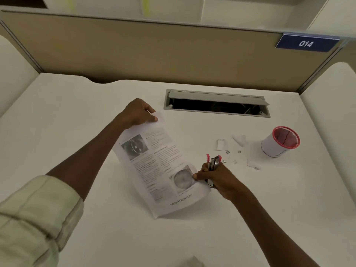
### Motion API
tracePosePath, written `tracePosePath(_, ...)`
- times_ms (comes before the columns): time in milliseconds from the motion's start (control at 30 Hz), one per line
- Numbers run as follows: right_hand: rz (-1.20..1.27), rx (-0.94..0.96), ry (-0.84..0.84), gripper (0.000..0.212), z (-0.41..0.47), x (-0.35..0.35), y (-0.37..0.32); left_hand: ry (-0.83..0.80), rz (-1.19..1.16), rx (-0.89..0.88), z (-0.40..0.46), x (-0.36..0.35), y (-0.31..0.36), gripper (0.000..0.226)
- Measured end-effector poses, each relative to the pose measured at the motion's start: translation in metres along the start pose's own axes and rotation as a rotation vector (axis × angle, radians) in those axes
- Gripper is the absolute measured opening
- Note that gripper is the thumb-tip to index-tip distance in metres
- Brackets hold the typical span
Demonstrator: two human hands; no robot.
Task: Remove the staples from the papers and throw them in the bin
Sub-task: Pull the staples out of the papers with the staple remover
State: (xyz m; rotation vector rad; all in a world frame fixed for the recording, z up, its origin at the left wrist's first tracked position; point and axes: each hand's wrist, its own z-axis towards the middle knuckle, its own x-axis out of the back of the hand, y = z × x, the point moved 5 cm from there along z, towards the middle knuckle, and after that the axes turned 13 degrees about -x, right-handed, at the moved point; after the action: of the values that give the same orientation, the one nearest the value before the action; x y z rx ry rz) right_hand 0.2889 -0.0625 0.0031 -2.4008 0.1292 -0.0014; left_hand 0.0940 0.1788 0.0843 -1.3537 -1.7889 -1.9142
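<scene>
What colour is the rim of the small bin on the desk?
Red, over a white wrapped body, on the bin in the head view.

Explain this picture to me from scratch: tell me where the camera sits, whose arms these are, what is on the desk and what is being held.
There is no machine here. The single picture comes from a wide-angle camera worn on a person's head, looking forward and down, so the two bare arms are the wearer's own.

The left hand pinches the far end of a printed white paper sheet with text and grey photos, lifting it off the white desk. The right hand pinches the sheet's near edge and also grips a small metal staple remover with red handles.

To the right lie torn white paper scraps and tiny loose metal staples. Beyond them stands a small white cup-shaped bin with a red rim. Behind is an open grey cable slot and a blue sign reading 014.
</scene>
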Motion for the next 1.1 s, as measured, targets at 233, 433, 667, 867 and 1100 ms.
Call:
tracePosePath(233,-0.061,-0.075,0.090,0.038,0.028,-0.019,0.037,-0.153,0.206,-0.172,0.032,-0.068,-0.032,0.028)
tracePosePath(433,-0.147,-0.008,0.110,0.013,0.029,-0.022,0.032,-0.234,0.194,-0.267,0.036,-0.125,-0.046,0.021)
tracePosePath(667,-0.238,0.140,0.425,0.035,0.043,0.000,0.005,-0.138,0.204,-0.393,0.026,-0.158,-0.043,0.026)
tracePosePath(867,0.042,0.134,0.356,0.024,0.060,0.006,-0.011,0.152,0.025,-0.404,-0.013,-0.157,-0.034,0.036)
tracePosePath(1100,0.705,0.022,0.203,0.039,0.072,-0.002,-0.016,0.104,-0.918,0.081,-0.065,-0.165,-0.030,0.019)
